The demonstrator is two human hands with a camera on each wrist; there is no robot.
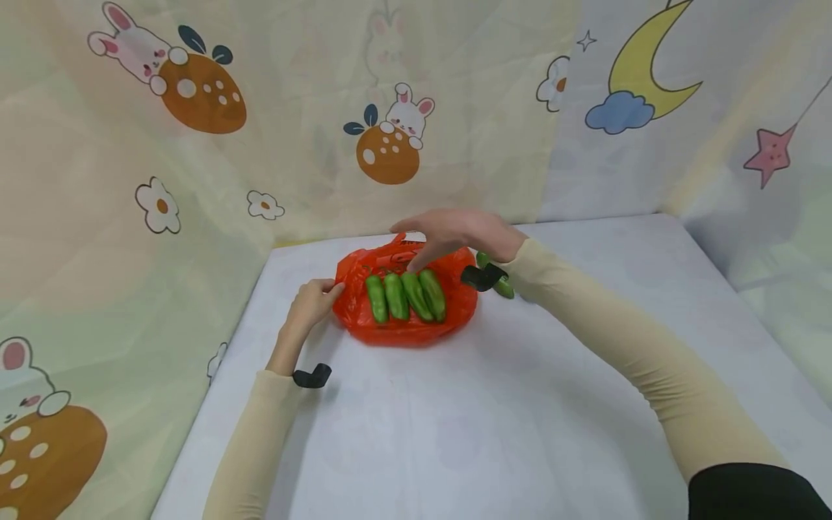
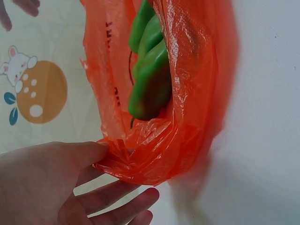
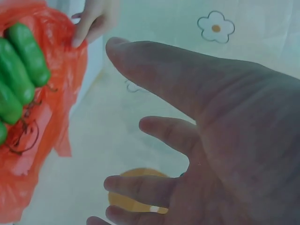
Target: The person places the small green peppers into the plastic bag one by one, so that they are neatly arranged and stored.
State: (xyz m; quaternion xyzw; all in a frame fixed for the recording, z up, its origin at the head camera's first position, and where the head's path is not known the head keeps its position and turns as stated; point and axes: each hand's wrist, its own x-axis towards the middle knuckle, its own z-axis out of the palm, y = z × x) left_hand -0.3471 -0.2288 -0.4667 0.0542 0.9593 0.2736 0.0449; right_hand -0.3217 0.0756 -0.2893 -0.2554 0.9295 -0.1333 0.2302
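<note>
Several green peppers [image 1: 414, 295] lie side by side in an orange-red plastic bag [image 1: 406, 334] that is spread open on the white table. At the bag's left edge my left hand [image 1: 312, 302] pinches the thin plastic between thumb and fingers; the left wrist view shows the bag rim [image 2: 129, 164] gathered there. My right hand [image 1: 455, 230] is above the far side of the bag, its fingers spread and holding nothing, as the right wrist view also shows. More green pepper [image 1: 503, 287] shows on the table right of the bag, partly hidden behind my right wrist.
The white table [image 1: 455, 433] reaches toward me and to the right. A cloth backdrop [image 1: 312, 130] printed with rabbits, flowers and a moon hangs behind and along its sides. Black straps sit on both wrists.
</note>
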